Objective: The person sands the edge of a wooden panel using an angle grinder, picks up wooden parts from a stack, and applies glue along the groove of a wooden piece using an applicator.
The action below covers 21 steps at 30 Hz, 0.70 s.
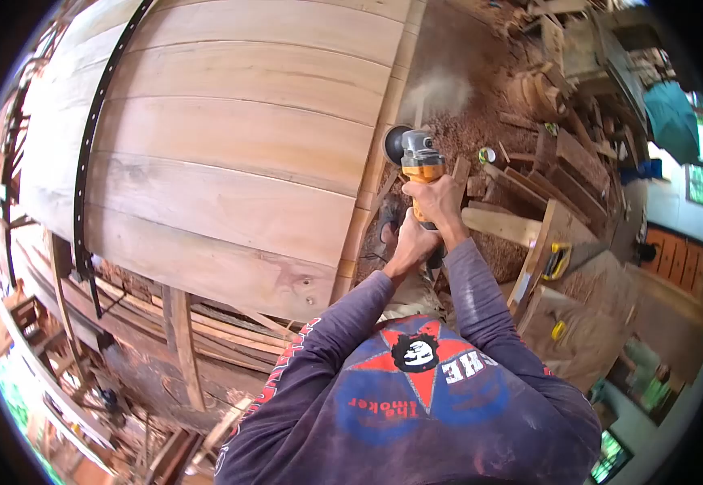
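Black metal with a row of holes, a long strip (85,166) crosses the left part of the panel (230,153), whose pale wooden planks lie side by side, with a dark knot near the closest right corner. Long timbers (230,331) lie lower down, beyond the panel's near edge. At the panel's right edge is the orange and black angle grinder (421,166), its round disc (397,144) right at that edge; whether the two touch is unclear. The left hand (413,241) is closed round the rear of the grinder, just right of the panel. The right hand (439,200) grips the orange body nearer the head, slightly farther from the panel. Pale dust (440,93) hangs off the panel's far right side. Farther right of the panel sit a green and white can (487,154), loose boards (582,162) among brown shavings, and a handsaw (582,255) with a yellow and black handle.
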Motion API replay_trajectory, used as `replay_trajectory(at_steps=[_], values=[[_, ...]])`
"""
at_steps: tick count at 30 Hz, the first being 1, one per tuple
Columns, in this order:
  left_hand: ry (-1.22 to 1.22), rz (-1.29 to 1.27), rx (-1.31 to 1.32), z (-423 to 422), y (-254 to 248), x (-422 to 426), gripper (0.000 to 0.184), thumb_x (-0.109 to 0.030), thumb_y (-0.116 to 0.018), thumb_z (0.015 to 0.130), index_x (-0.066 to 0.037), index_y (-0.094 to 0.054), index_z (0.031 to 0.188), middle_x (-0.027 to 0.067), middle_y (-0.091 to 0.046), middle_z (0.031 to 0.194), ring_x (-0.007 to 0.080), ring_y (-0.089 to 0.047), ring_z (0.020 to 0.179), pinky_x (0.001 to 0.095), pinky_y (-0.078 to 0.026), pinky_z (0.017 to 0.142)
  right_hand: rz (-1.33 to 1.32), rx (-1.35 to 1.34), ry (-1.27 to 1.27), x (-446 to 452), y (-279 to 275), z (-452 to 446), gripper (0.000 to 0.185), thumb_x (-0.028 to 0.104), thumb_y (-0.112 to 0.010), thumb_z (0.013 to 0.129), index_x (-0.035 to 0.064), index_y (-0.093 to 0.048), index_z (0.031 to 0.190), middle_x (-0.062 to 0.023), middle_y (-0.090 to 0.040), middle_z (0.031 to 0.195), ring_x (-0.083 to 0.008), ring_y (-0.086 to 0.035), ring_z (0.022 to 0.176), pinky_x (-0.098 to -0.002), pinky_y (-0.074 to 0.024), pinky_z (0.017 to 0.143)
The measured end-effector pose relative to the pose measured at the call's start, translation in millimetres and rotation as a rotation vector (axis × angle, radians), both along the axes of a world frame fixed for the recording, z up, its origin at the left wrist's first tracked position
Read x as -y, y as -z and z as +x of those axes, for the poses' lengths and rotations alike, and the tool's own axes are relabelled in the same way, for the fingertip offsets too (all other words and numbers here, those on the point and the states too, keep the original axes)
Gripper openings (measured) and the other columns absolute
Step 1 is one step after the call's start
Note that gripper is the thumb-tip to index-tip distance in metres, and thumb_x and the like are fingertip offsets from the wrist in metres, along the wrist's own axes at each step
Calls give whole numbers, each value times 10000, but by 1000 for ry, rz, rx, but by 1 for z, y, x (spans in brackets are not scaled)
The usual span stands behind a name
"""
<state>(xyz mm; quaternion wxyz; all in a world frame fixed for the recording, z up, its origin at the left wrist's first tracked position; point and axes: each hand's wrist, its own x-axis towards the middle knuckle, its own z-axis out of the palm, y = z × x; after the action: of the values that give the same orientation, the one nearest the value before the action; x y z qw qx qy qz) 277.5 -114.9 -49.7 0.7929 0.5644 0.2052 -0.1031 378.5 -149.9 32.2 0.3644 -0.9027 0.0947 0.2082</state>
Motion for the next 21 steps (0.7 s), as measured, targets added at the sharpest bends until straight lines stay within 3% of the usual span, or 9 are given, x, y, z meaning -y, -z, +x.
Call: replay_trajectory(at_steps=[1, 2, 3, 5, 11, 12, 18, 21], values=[[-3, 25, -38, 7, -7, 5, 731, -295, -886, 760, 49, -488, 1267, 210, -713, 1131, 295, -718, 1073, 407, -557, 897, 7, -19, 11, 4, -6, 7, 451, 356, -792, 678, -65, -732, 829, -284, -737, 848, -386, -760, 839, -446, -583, 738], [-64, -36, -4, 17, 1, 17, 743, -298, -888, 758, 50, -484, 1274, 228, -704, 1154, 310, -709, 1110, 415, -549, 926, -72, 37, -20, 20, 25, 19, 445, 351, -792, 675, -65, -729, 820, -283, -736, 846, -377, -762, 847, -448, -582, 747], [-50, 95, -70, 27, -26, 13, 756, -293, -889, 762, 48, -477, 1296, 225, -693, 1193, 309, -698, 1129, 419, -540, 950, -24, 42, -70, 23, 20, 30, 462, 371, -787, 676, -70, -718, 796, -296, -734, 862, -390, -758, 863, -447, -582, 759], [-124, 9, -104, 44, -15, 34, 776, -295, -890, 770, 40, -471, 1331, 199, -688, 1217, 277, -685, 1136, 400, -530, 966, 92, -93, -124, 23, -8, 52, 481, 396, -776, 684, -71, -708, 773, -302, -735, 888, -416, -749, 889, -451, -585, 783], [-267, -34, 37, 113, -30, 49, 675, -218, -860, 827, 27, -486, 1334, 132, -674, 1240, 213, -648, 1157, 351, -505, 993, 17, 26, -227, 42, 29, 114, 451, 383, -751, 720, -44, -714, 859, -310, -718, 912, -437, -734, 887, -484, -586, 780], [-270, -28, 39, 125, -33, 49, 675, -218, -860, 827, 27, -486, 1334, 132, -674, 1240, 213, -648, 1157, 351, -505, 993, 46, 28, -222, 43, 27, 125, 489, 403, -754, 720, -37, -713, 929, -311, -715, 921, -446, -730, 894, -486, -585, 781], [-279, -64, 9, 191, -33, 45, 626, -161, -838, 841, 11, -493, 1334, 100, -673, 1212, 185, -641, 1115, 338, -505, 966, 8, 104, -395, 35, 14, 193, 443, 372, -744, 734, -38, -710, 900, -300, -727, 933, -441, -734, 917, -477, -585, 780], [-229, -113, 23, 220, -41, 36, 564, -150, -834, 837, 13, -531, 1284, 90, -685, 1164, 172, -651, 1064, 334, -514, 933, -27, 156, -364, 35, 36, 223, 423, 354, -746, 734, -39, -707, 886, -297, -726, 930, -437, -735, 910, -470, -585, 774]])
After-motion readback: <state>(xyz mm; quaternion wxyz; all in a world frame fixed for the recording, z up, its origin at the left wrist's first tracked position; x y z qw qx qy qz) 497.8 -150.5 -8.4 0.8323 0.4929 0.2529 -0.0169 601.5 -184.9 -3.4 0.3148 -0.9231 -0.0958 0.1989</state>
